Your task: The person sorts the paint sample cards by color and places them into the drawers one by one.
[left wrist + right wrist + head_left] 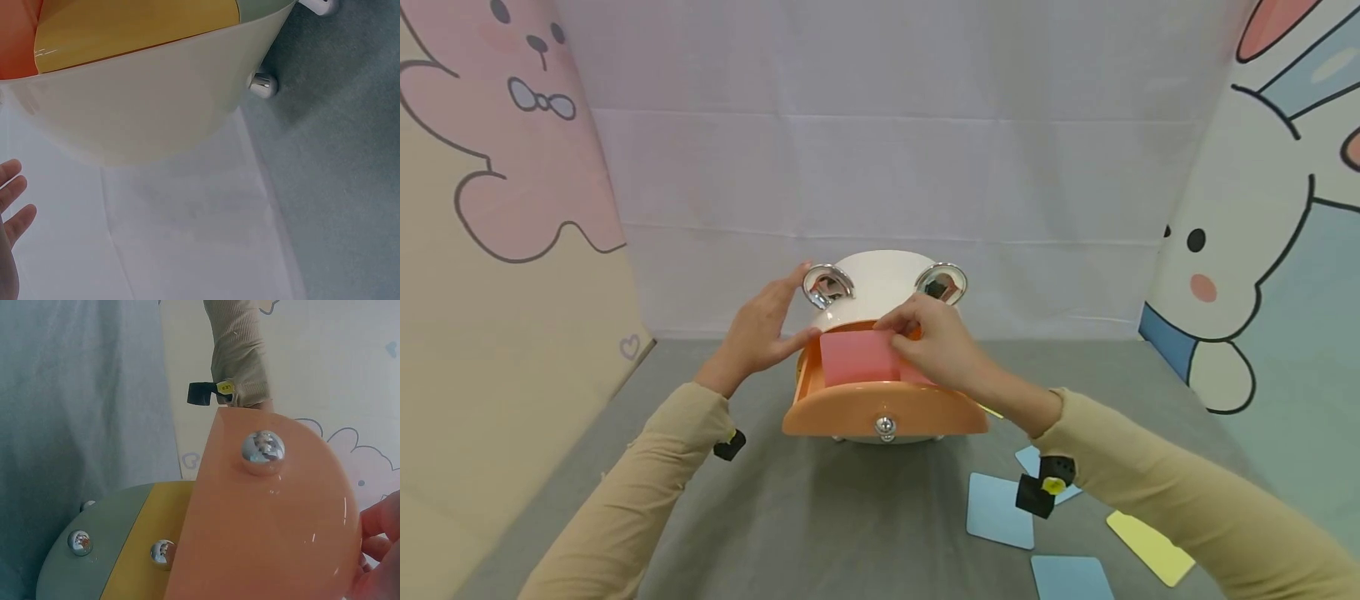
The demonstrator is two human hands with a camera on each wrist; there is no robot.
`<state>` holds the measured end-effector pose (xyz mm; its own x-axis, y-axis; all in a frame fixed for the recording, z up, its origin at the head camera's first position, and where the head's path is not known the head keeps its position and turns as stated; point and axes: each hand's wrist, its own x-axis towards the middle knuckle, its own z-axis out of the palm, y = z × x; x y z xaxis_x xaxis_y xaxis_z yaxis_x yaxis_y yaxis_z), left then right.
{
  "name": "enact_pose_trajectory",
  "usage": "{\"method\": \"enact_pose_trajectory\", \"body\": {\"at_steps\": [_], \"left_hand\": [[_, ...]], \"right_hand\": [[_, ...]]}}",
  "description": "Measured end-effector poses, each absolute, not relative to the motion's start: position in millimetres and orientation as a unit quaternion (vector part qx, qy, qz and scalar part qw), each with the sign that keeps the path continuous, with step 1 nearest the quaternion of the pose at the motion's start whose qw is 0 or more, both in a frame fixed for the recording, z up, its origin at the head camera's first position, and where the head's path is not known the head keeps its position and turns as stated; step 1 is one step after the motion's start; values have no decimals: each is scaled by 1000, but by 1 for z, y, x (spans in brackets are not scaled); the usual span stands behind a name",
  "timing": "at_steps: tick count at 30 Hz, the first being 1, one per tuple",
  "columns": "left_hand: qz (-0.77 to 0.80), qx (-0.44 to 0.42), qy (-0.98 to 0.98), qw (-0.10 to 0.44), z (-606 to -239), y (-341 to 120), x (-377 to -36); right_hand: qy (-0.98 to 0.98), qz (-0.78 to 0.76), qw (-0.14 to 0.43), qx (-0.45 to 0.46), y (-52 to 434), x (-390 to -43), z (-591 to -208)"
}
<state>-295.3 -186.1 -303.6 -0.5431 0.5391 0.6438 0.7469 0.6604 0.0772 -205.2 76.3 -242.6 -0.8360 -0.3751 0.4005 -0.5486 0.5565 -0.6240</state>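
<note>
Pink card [860,358] sits in the orange drawer [835,410], pinched by my right hand [938,340]; my left hand [763,325], fingers spread, touches the casing [883,275] behind the drawer. I should keep card edges off its walls.

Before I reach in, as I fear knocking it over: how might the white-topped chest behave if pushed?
The chest might tip forward, since its orange drawer juts out in front. On small shiny feet, it would probably slide rather than roll. Its glossy surface could feel slippery.
</note>
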Motion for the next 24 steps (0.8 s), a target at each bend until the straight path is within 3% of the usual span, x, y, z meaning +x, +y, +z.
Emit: {"method": "enact_pose_trajectory", "body": {"at_steps": [13,24], "left_hand": [[-166,-373,-861,303,-302,-185,-298],[-172,-371,-863,298,-303,-186,-298]], "right_hand": [[-879,402,51,252,72,-205,-250],[-879,399,59,253,70,-208,-253]]}}
